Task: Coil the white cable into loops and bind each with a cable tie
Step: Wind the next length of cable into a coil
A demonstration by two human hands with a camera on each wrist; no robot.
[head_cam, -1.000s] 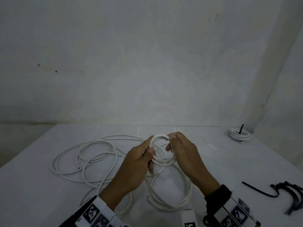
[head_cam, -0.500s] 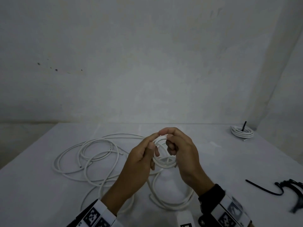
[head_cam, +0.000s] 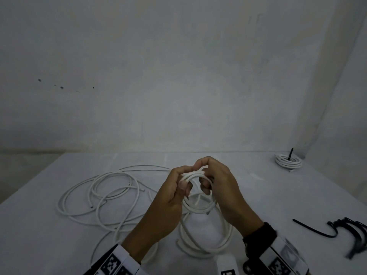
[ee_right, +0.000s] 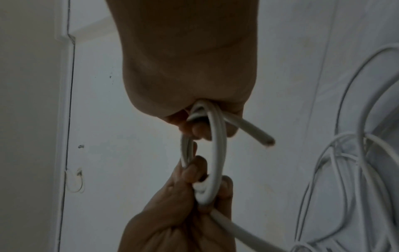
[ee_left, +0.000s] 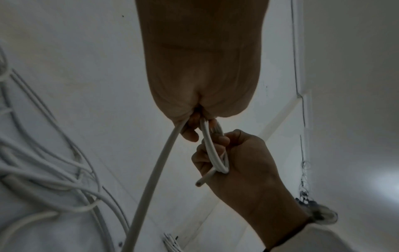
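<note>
Gripping opposite sides of a small coil wound from the long white round cable (head_cam: 195, 176), the left hand (head_cam: 168, 203) and the right hand (head_cam: 222, 187) held it above the pale grey table (head_cam: 258, 195), fingers curled tightly round its turns. A cut end (ee_right: 268, 142) of that cable stuck out beside the right hand. Left of the coil, loose cable lay sprawled on the table; behind it to the right sat a bound white coil (head_cam: 288, 161); well right lay black plastic cable ties (head_cam: 341, 231).
</note>
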